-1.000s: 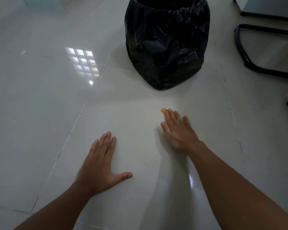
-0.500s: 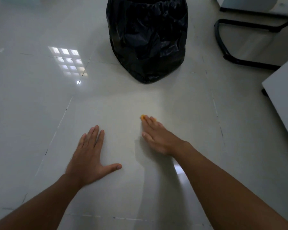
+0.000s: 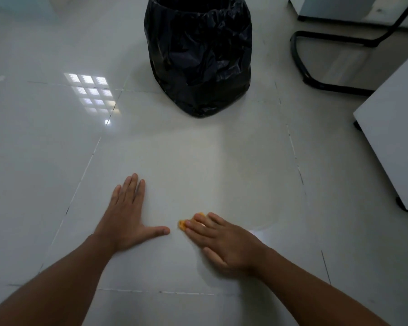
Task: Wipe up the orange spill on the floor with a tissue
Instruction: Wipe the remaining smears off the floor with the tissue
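My right hand (image 3: 224, 241) lies flat on the white tiled floor (image 3: 198, 165), pressing down an orange-stained tissue (image 3: 181, 224). Only a small orange edge of the tissue shows past my fingertips; the rest is hidden under the hand. My left hand (image 3: 127, 220) rests palm down on the floor just to the left, fingers spread and holding nothing, its thumb tip a short gap from the tissue. No separate orange spill is visible on the tile around the hands.
A bin lined with a black bag (image 3: 199, 55) stands on the floor straight ahead. A black chair base (image 3: 316, 76) sits at the far right, and a white cabinet on feet (image 3: 391, 128) stands along the right edge.
My right hand has slid the tissue back toward me and to the left, ending close to my left thumb. My left hand has stayed planted on the floor.
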A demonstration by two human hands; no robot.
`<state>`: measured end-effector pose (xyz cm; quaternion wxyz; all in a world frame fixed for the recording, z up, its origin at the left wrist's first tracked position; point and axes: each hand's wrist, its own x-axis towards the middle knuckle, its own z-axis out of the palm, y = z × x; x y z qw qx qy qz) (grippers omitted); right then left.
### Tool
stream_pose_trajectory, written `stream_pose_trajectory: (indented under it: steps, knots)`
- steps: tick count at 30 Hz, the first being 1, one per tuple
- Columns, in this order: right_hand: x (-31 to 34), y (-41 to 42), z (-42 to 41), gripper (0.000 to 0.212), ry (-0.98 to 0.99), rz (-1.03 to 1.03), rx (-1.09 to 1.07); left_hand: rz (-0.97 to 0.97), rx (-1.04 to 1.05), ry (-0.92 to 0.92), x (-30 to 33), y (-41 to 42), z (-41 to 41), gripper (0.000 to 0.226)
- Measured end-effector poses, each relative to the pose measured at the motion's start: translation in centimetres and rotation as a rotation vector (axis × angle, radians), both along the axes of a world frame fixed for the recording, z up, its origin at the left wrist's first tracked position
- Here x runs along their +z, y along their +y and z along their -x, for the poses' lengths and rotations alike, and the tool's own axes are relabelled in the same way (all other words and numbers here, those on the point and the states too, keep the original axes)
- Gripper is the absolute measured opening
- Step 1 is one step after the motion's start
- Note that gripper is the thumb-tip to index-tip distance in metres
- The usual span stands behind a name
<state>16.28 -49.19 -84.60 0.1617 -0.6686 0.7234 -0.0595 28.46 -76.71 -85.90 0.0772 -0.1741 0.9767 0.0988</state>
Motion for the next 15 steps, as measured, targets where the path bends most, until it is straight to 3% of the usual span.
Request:
stream_pose_trajectory:
  steps: [4,11,15]
  knots:
    - [-0.5,5.8,1.3,0.06,0.084,-0.04,-0.001,-0.029,0.01,-0.033,0.7,0.1,0.2,0.15]
    - [0.0,10.7,4.9,0.064,0.051,-0.025,-0.697,-0.031,0.013,-0.071,0.9,0.3,0.4,0.15]
    - [-0.2,6.4,3.9,0.071,-0.01,0.03,-0.745,-0.026,0.007,-0.089,1.1,0.4,0.5,0.149]
